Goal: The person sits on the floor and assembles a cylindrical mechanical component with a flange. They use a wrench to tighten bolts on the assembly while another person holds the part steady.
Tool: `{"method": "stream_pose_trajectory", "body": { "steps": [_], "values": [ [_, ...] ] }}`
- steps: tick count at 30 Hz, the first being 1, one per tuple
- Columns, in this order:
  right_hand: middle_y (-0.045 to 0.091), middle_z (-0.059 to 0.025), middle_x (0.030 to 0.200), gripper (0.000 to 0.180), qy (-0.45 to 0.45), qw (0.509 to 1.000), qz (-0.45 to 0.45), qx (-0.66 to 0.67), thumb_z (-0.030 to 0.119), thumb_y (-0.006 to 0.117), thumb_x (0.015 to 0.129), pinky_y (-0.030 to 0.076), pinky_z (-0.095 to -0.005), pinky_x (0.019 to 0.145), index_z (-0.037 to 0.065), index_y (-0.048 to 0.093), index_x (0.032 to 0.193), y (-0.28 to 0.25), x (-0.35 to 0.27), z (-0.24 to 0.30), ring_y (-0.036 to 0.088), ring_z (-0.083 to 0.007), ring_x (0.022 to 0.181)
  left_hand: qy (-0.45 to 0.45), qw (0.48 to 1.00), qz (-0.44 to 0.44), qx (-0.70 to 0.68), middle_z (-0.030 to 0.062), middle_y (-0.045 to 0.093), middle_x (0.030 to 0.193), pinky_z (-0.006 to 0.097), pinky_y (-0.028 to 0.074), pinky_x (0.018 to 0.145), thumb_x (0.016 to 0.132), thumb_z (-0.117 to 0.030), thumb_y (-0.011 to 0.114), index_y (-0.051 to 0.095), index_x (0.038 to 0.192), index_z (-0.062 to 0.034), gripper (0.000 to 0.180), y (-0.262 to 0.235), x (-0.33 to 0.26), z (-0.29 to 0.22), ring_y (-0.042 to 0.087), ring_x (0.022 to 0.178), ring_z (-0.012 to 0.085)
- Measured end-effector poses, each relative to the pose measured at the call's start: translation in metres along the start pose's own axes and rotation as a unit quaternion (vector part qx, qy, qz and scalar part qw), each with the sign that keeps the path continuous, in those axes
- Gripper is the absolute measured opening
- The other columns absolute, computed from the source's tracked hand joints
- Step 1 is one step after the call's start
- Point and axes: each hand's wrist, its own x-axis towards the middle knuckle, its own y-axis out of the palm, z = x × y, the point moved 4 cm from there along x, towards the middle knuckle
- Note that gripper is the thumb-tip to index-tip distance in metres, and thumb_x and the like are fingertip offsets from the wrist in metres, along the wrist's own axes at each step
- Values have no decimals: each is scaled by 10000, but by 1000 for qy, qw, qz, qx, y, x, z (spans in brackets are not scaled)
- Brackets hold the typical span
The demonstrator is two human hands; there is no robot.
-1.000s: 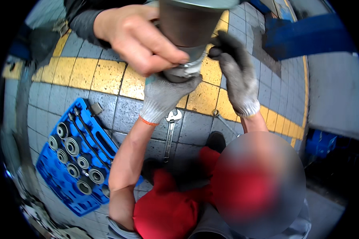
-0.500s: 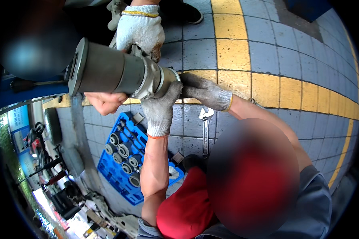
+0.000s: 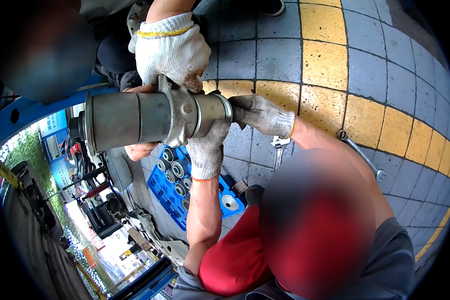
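A stack of grey metal press sleeves (image 3: 116,121) lies nearly level, clamped around the cast eye of a metal arm (image 3: 184,109). A hex bolt head (image 3: 75,128) sticks out at its left end. My left hand (image 3: 207,152), in a soiled knit glove, grips the short sleeve (image 3: 210,114) at the right end from below. My gloved right hand (image 3: 262,116) is closed at that sleeve's outer end; its fingertips are partly hidden. Another person's white-gloved hand (image 3: 172,55) holds the cast arm from above, and their bare hand (image 3: 141,150) supports the stack's left part from beneath.
On the tiled floor below sits an open blue tool case (image 3: 172,202) with several round metal cups. An adjustable wrench (image 3: 279,150) lies near my right wrist, and a combination wrench (image 3: 361,154) farther right. A blue metal beam (image 3: 35,107) stands at the left.
The stack has swung from tilted to nearly level, its left end lower. Both my hands keep their hold, shifted slightly right. The combination wrench now shows fully as the view has moved.
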Motion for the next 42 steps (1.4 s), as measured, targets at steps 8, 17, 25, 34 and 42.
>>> {"method": "stream_pose_trajectory", "body": {
  "steps": [8,17,25,34,42],
  "values": [
    [684,-96,1131,475,-114,988,-36,97,408,631,1023,550,-328,846,23,626,1301,2,-1,2,650,-168,985,-59,998,-5,35,72,569,1365,397,500,1068,822,-133,802,456,1467,-62,736,5,-4,-5,583,1232,224],
    [744,-128,1093,446,-157,985,-73,29,368,602,1040,561,-385,844,32,645,1330,0,1,2,695,-210,909,-55,998,4,24,71,561,1396,410,484,1095,809,-260,883,428,1493,-72,843,2,-5,-1,564,1293,240],
    [733,-136,1100,433,-5,998,-3,56,389,601,1042,550,-401,852,40,654,1292,-5,-1,4,686,-228,946,-13,988,25,153,101,562,1389,390,497,1086,875,-251,845,436,1462,-54,742,-14,4,13,603,1235,241],
    [721,-170,1139,484,-13,999,30,33,436,584,1050,534,-385,957,25,638,1301,-4,3,4,680,-250,1072,-28,993,24,113,83,553,1382,409,486,1097,802,-381,906,429,1464,-54,880,-12,-1,1,569,1268,234],
    [700,-145,1242,485,-11,998,56,18,367,629,1032,519,-373,971,28,602,1378,-5,4,2,645,-211,1153,-13,994,20,109,81,555,1381,402,506,1066,779,-373,929,441,1472,-53,906,-24,-3,10,575,1255,237]
  ]
}}
